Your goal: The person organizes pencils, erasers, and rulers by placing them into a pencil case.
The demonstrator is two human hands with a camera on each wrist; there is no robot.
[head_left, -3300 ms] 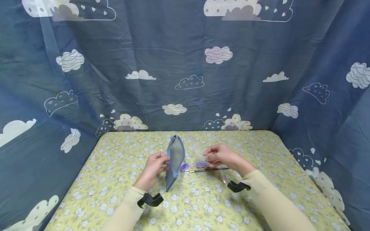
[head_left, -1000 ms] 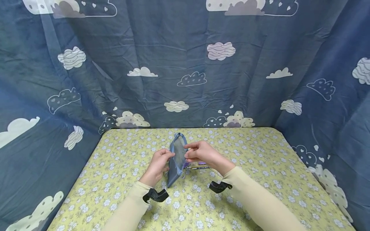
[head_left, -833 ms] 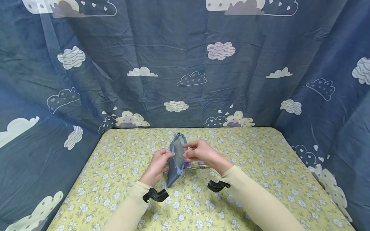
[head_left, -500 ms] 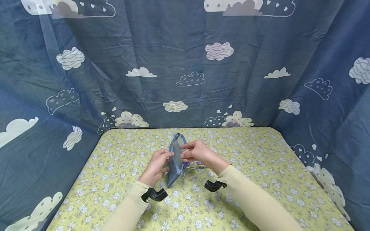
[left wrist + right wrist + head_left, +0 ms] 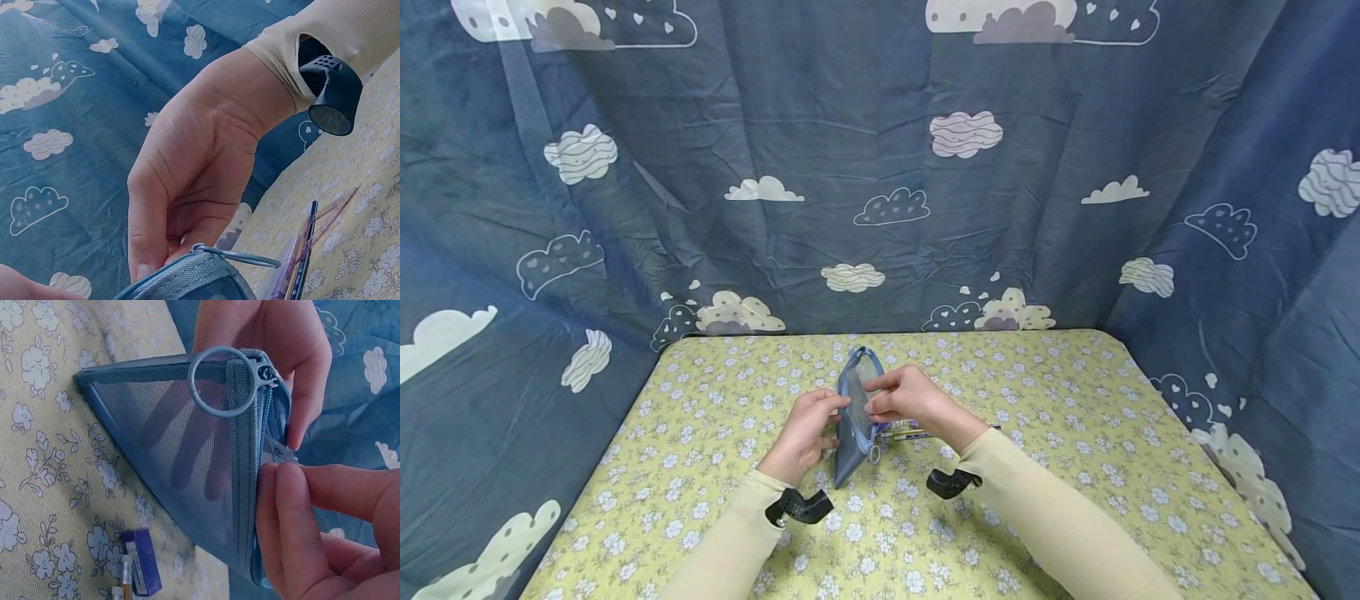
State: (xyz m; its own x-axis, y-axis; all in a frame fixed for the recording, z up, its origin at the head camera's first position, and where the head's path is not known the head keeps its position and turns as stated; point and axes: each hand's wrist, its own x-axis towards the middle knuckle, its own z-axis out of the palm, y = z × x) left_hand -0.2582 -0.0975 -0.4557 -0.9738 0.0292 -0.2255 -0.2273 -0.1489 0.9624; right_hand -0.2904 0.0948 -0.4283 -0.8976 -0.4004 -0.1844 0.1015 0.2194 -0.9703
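Observation:
A blue mesh zip pouch (image 5: 850, 450) stands on the cloth with its mouth spread, a ring pull (image 5: 195, 381) hanging at its near end. My left hand (image 5: 805, 429) grips the pouch's left side; in the right wrist view its fingers show through the mesh, with the thumb over the rim. At the mouth, my right hand (image 5: 910, 400) pinches a clear plastic piece (image 5: 281, 452) with printed marks. Most of that piece is hidden by fingers and pouch. In the left wrist view the right hand (image 5: 194, 150) reaches down behind the zip.
Pencils (image 5: 910, 434) lie right of the pouch, partly under the right forearm. Next to them are a small purple box (image 5: 141, 562) and a pinkish clear set square (image 5: 334, 215). A flowered cloth (image 5: 700, 467) covers the table; a blue cloud-print curtain (image 5: 820, 233) hangs behind.
From over the pencils, my right hand has moved left to the pouch mouth, carrying the clear plastic piece, and edged further in. My left hand keeps its hold on the pouch.

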